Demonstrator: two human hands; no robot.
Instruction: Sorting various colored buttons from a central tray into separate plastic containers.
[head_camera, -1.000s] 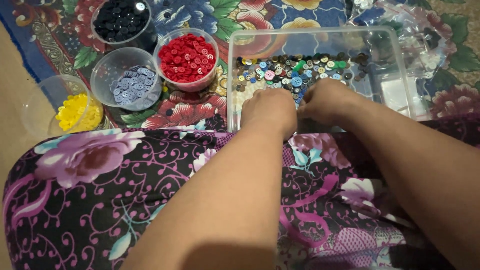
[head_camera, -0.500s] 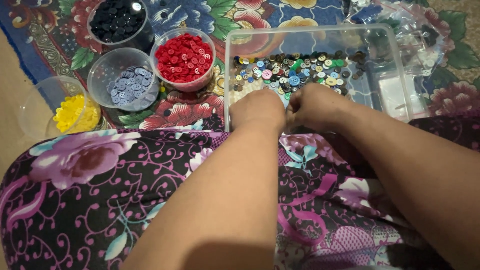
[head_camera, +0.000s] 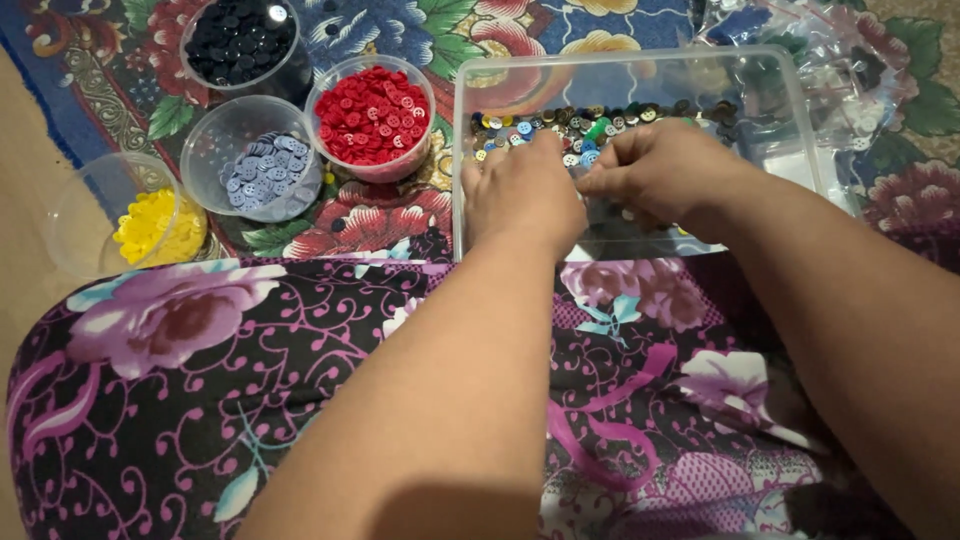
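A clear rectangular plastic tub (head_camera: 770, 75) on the floor in front of me holds a pile of mixed coloured buttons (head_camera: 590, 125). Both my hands are inside it. My left hand (head_camera: 522, 195) rests knuckles-up at the tub's near left, its fingers bent down into the buttons. My right hand (head_camera: 662, 170) is just beside it, with fingertips drawn together at the edge of the pile. My hands hide what lies under the fingers of each.
Four clear bowls stand left of the tub: dark buttons (head_camera: 240, 40), red buttons (head_camera: 372, 115), grey-blue buttons (head_camera: 262, 170) and yellow buttons (head_camera: 150, 225). A crumpled plastic bag (head_camera: 850, 60) lies at the far right. My lap in floral cloth (head_camera: 200, 400) fills the foreground, over a patterned floor cloth.
Both hands have stayed in the tub and edged a little farther into the button pile. The right hand's fingers have drawn closer together.
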